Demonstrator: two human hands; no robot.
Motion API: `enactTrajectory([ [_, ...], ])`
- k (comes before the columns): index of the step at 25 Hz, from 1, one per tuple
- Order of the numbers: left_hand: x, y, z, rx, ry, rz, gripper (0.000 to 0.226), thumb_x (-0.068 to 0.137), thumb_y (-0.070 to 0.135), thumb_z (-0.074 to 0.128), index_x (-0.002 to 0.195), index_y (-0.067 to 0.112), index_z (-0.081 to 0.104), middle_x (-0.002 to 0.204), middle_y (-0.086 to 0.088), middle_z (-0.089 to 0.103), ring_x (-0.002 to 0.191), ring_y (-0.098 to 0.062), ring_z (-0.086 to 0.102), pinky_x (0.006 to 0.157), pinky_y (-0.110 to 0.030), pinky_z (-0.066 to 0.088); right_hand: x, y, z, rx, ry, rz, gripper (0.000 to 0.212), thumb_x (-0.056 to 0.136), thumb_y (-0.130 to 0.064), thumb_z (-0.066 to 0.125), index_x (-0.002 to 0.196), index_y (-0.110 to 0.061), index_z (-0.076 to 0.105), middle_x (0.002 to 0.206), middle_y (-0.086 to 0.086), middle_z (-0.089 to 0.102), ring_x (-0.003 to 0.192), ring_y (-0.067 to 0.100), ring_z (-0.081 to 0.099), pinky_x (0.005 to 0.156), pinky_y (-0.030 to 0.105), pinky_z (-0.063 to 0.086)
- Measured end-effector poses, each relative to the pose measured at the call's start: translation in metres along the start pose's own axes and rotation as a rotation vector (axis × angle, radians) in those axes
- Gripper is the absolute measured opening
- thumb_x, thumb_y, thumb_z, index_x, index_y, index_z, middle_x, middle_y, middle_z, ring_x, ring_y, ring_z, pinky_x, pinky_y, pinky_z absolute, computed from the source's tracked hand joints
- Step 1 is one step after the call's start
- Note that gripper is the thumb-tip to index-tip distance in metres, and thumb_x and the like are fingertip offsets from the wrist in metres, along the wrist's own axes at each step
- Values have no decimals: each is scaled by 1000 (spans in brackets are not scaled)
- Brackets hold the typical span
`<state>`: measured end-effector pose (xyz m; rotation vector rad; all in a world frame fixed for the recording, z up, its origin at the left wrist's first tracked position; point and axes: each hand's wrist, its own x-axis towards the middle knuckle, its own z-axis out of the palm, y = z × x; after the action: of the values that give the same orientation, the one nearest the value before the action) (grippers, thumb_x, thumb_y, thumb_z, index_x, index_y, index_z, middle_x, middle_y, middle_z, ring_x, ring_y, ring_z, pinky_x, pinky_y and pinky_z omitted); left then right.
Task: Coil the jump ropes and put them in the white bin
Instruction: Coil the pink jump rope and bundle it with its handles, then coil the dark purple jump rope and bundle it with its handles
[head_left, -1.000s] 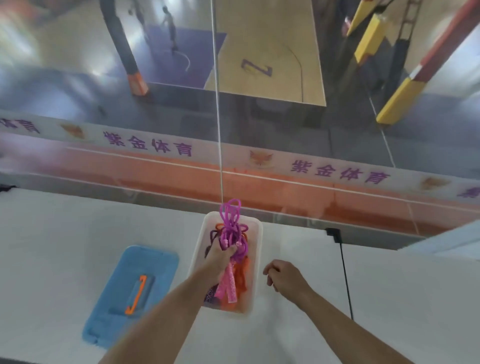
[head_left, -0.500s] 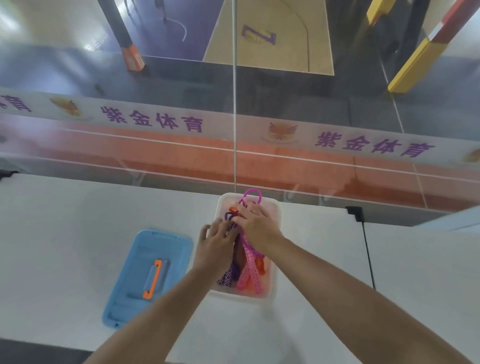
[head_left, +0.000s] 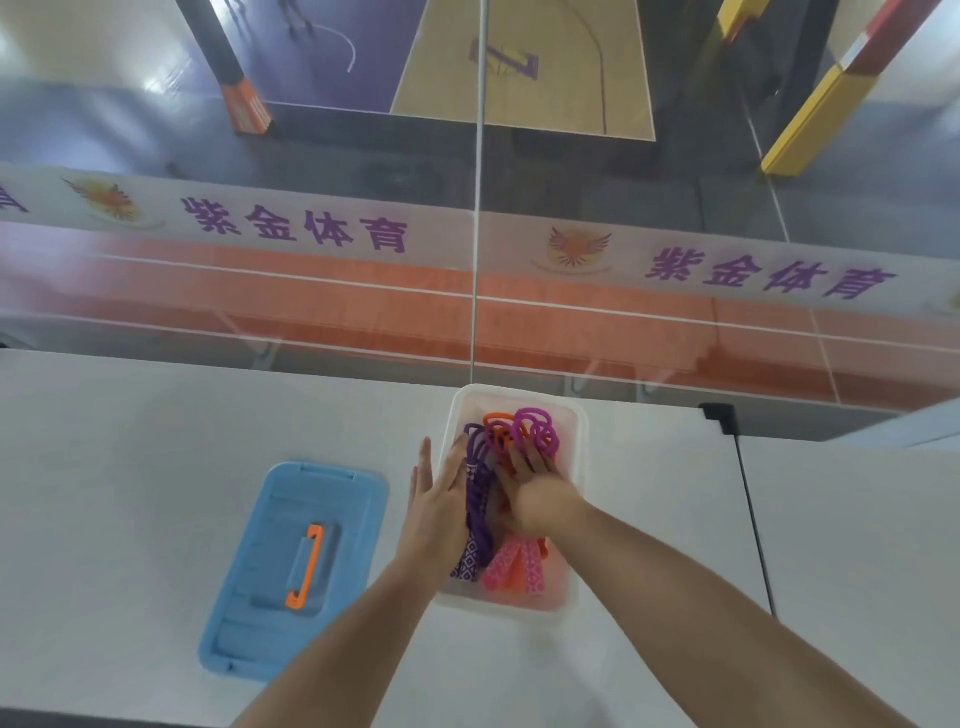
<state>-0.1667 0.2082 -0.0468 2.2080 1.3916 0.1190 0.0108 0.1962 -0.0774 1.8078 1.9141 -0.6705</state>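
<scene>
Now your right hand (head_left: 540, 501) lies flat on the pink jump rope (head_left: 535, 434), fingers straight, likely pressing its coil down inside the white bin (head_left: 571, 525). Just beside it, your left hand (head_left: 439, 499) rests open against the purple jump rope (head_left: 478, 499), gripping nothing, probably steadying the pile.

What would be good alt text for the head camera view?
Two hands, left hand and right hand, press coiled jump ropes into a white bin on a white table. A blue lid lies left of it.
</scene>
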Motion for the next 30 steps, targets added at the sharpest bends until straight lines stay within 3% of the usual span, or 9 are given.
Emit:
enactTrajectory([
  [3,-6,9,3,-3,4,-19,74,99,8,52,161,20,13,169,10,-4,152,-30,-23,125,-53,9,5,7,-6,1,5,-8,67,103,-45,27,158,-29,-7,164,5,-23,149,32,-24,123,52,-9],
  [7,-14,21,7,91,-74,-53,70,98,26,56,158,23,21,169,1,1,152,-38,-20,124,-58,6,-20,6,-20,-72,171,-17,58,103,-45,26,156,-22,27,165,9,17,153,36,8,123,55,8],
  [11,-17,52,-6,217,-66,-75,51,99,35,45,148,27,34,167,-8,8,153,-39,-11,115,-57,-24,-76,30,-33,-134,430,-180,32,98,-29,40,103,-17,70,111,5,70,108,31,63,93,42,50],
  [13,-13,84,-14,234,-43,-45,41,100,33,42,140,26,45,163,-7,20,154,-36,1,115,-54,-25,-114,58,-45,-118,477,-125,17,96,-21,53,89,-16,67,88,3,69,84,26,65,75,37,47],
  [17,-4,174,-7,195,-86,119,41,96,17,44,135,22,55,143,2,52,142,-24,36,124,-42,15,-198,131,-47,24,491,109,35,104,-34,40,100,-11,66,99,6,69,91,28,65,81,38,43],
  [20,-17,276,17,196,-175,232,40,98,18,39,133,21,58,136,2,60,130,-24,52,112,-37,38,-280,198,-22,171,511,248,40,105,-39,34,100,-13,63,97,5,69,89,27,66,75,36,44],
  [22,-38,357,44,250,-214,305,29,102,29,35,107,20,62,115,-1,68,108,-25,64,91,-37,49,-345,251,14,282,502,365,27,104,-28,35,108,-13,58,102,6,68,92,29,66,76,37,47],
  [26,-80,511,106,294,-245,449,44,103,44,29,74,21,53,82,1,63,81,-25,64,68,-30,46,-483,356,87,429,481,555,31,95,-8,36,117,-14,57,113,8,66,99,31,63,83,38,52],
  [30,-125,668,173,320,-310,600,45,101,43,30,71,19,53,85,-2,68,83,-27,66,72,-31,49,-616,448,160,498,493,737,27,94,-5,38,109,-11,60,111,10,64,94,30,61,77,35,47],
])
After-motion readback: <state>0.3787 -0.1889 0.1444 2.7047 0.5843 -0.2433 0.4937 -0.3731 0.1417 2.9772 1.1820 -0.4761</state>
